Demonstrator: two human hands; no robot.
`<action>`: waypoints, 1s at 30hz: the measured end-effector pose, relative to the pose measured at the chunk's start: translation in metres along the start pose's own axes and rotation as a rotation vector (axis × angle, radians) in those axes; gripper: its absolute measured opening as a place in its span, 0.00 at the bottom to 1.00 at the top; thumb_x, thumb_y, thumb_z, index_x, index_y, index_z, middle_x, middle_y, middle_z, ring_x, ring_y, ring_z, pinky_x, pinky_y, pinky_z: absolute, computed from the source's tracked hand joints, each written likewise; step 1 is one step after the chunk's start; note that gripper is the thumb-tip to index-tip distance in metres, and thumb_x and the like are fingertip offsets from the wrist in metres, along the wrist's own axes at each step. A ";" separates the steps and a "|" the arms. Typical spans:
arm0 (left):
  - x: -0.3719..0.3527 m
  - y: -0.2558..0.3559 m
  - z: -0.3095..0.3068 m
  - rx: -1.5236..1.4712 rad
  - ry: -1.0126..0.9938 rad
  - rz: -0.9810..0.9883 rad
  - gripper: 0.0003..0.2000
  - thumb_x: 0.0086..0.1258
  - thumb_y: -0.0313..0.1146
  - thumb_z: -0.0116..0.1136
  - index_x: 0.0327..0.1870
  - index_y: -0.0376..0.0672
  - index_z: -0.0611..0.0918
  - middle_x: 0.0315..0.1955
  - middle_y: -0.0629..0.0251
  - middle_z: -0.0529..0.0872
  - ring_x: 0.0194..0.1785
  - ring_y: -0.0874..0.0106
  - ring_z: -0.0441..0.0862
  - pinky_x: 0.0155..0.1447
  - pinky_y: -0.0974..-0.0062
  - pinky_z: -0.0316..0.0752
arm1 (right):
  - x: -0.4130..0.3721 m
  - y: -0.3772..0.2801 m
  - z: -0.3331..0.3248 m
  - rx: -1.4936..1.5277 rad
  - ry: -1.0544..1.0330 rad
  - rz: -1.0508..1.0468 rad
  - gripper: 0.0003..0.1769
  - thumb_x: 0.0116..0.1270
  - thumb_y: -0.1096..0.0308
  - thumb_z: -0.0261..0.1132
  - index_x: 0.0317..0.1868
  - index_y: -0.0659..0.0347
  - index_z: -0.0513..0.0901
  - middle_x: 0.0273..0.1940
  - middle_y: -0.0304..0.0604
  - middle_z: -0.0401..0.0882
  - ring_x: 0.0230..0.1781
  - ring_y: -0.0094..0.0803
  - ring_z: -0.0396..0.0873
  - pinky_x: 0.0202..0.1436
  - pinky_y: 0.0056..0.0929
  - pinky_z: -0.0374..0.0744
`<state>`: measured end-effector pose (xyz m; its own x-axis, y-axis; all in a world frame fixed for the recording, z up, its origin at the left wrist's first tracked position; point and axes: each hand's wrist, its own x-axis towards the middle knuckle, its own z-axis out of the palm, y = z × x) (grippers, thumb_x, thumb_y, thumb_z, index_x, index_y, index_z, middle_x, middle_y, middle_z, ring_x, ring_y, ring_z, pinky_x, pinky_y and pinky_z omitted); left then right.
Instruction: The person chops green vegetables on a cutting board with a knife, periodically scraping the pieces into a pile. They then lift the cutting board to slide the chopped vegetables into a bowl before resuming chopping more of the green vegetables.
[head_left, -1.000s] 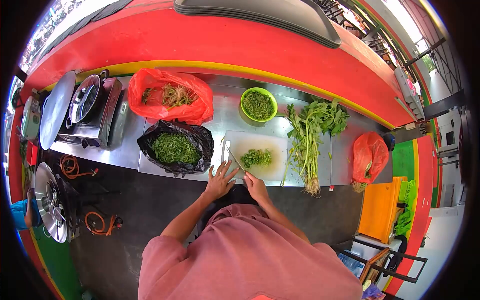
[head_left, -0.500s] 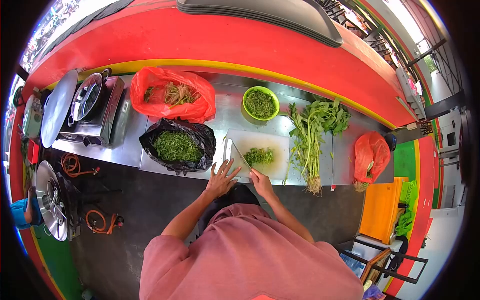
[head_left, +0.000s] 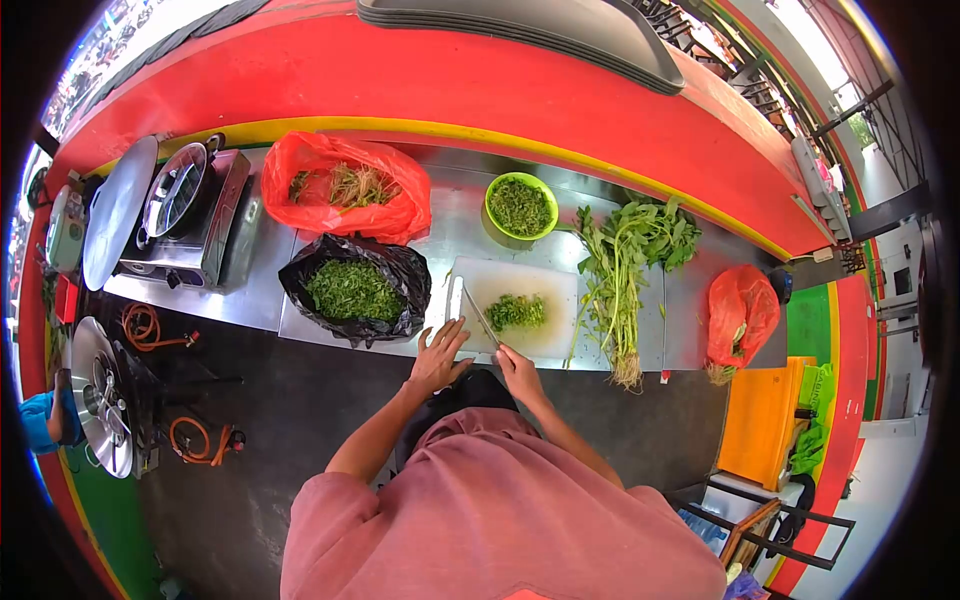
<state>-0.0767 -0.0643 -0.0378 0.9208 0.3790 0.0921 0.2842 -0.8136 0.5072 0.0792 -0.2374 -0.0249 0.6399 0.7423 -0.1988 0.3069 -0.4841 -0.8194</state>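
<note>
My right hand is closed round the handle of a knife, whose blade points up and to the left over a white cutting board. Just right of the blade lies a small heap of chopped greens. My left hand has its fingers spread near the board's lower left corner, holding nothing. Above the board stands a lime-green bowl of chopped greens. A black plastic bag with more chopped greens sits to the left. Whole leafy stalks with roots lie to the right.
A red plastic bag holds root ends at the back left. Beyond it stands a gas stove with a lidded pan. Another red bag lies near the counter's right end. At far left, part of another person's blue clothing shows.
The knife and my right hand have shifted slightly left and down. My left hand has moved slightly, its fingers closer together. The other person at the far left has shifted a little.
</note>
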 end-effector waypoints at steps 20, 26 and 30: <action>-0.001 0.002 0.013 -0.127 0.137 0.011 0.23 0.72 0.44 0.64 0.64 0.46 0.77 0.77 0.56 0.67 0.80 0.60 0.61 0.80 0.47 0.48 | -0.010 -0.016 0.006 0.012 0.030 0.129 0.26 0.79 0.49 0.57 0.64 0.60 0.82 0.54 0.60 0.85 0.58 0.55 0.83 0.60 0.42 0.80; 0.001 0.011 0.012 0.081 0.044 0.038 0.32 0.74 0.55 0.58 0.77 0.54 0.69 0.80 0.58 0.59 0.80 0.57 0.58 0.78 0.39 0.47 | -0.010 -0.019 0.009 0.020 0.040 0.054 0.27 0.79 0.49 0.56 0.64 0.61 0.81 0.55 0.60 0.84 0.59 0.56 0.82 0.62 0.41 0.80; 0.008 0.018 0.012 0.049 0.053 -0.006 0.32 0.73 0.54 0.58 0.76 0.53 0.70 0.80 0.59 0.59 0.80 0.56 0.57 0.76 0.37 0.50 | -0.006 -0.026 0.012 0.001 0.038 0.079 0.27 0.79 0.49 0.56 0.64 0.61 0.81 0.55 0.60 0.84 0.59 0.57 0.82 0.62 0.42 0.80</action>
<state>-0.0610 -0.0813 -0.0377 0.9040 0.4057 0.1352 0.3036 -0.8316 0.4651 0.0587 -0.2241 -0.0089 0.6882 0.6839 -0.2422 0.2538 -0.5397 -0.8027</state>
